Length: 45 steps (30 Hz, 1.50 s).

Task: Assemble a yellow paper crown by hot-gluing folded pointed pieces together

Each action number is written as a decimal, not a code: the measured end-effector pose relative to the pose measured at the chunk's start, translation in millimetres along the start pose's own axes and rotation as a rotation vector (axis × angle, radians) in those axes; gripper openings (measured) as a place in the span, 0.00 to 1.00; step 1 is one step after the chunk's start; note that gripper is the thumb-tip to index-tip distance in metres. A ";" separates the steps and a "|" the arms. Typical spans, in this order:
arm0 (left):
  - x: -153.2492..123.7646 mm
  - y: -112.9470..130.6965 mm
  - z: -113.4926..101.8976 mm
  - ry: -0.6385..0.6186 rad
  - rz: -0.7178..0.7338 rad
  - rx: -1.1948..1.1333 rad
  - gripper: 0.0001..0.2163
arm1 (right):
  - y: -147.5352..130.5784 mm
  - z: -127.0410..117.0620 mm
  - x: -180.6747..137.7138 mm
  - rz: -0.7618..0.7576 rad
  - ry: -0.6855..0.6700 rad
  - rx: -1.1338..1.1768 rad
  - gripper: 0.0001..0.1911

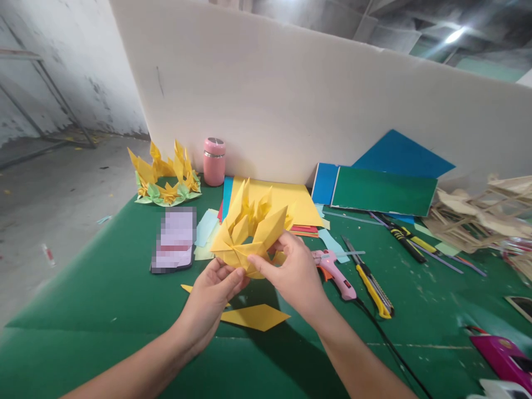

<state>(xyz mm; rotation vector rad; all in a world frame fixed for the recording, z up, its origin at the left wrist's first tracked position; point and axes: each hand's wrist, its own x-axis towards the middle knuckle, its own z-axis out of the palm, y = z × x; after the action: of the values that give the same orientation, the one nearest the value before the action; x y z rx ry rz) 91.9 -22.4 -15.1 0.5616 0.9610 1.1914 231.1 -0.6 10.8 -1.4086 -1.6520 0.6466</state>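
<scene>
Between my two hands a folded yellow paper crown [245, 252] with upright points is held above the green table. My left hand [218, 285] pinches its lower edge on the left, thumb in front. On the right, my right hand [291, 266] grips the crown's side, with the thumb pressed on the front and the fingers partly hidden behind. Below the hands lies a flat yellow paper piece [257, 317], with another narrow yellow strip partly covered by my left hand. A pink glue gun [336, 271] rests just right of my right hand.
A finished-looking yellow and green crown [166, 177] stands at the back left by a pink flask [214, 162] and a phone [174, 241]. Yellow sheets [282, 199] lie behind. Utility knives [374, 288], blue and green boards [382, 191] and a wooden model [469, 213] are rightward.
</scene>
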 end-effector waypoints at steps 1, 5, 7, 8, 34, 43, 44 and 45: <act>-0.2 0.1 0.1 0.001 -0.002 -0.003 0.17 | 0.2 0.5 -0.2 -0.013 0.014 -0.003 0.07; -1.0 0.8 -0.4 -0.004 -0.019 -0.017 0.16 | 0.2 3.0 -0.9 -0.044 0.067 -0.019 0.07; -1.0 1.0 -1.6 -0.031 -0.022 -0.003 0.16 | -1.0 4.1 -1.6 -0.043 0.065 -0.019 0.08; -0.8 1.1 -2.4 -0.045 -0.021 0.011 0.17 | -2.2 4.4 -2.0 -0.043 0.062 -0.022 0.08; 1.1 0.6 -5.8 -0.045 -0.024 0.055 0.24 | -10.1 6.3 -5.6 -0.040 0.061 -0.145 0.28; 3.8 0.1 -7.0 -0.070 -0.029 -0.039 0.22 | -11.8 7.4 -6.2 -0.163 0.064 -0.208 0.13; 3.8 0.2 -6.6 -0.066 -0.038 -0.041 0.22 | -11.8 7.9 -6.5 -0.165 0.067 -0.211 0.13; 3.8 0.3 -6.2 -0.063 -0.047 -0.041 0.23 | -11.8 8.3 -6.7 -0.167 0.068 -0.211 0.13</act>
<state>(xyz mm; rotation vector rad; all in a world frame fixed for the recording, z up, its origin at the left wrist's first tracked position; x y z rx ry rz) 86.7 -19.5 -19.2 0.5379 0.8900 1.1430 217.9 -8.6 14.5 -1.4035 -1.8009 0.3334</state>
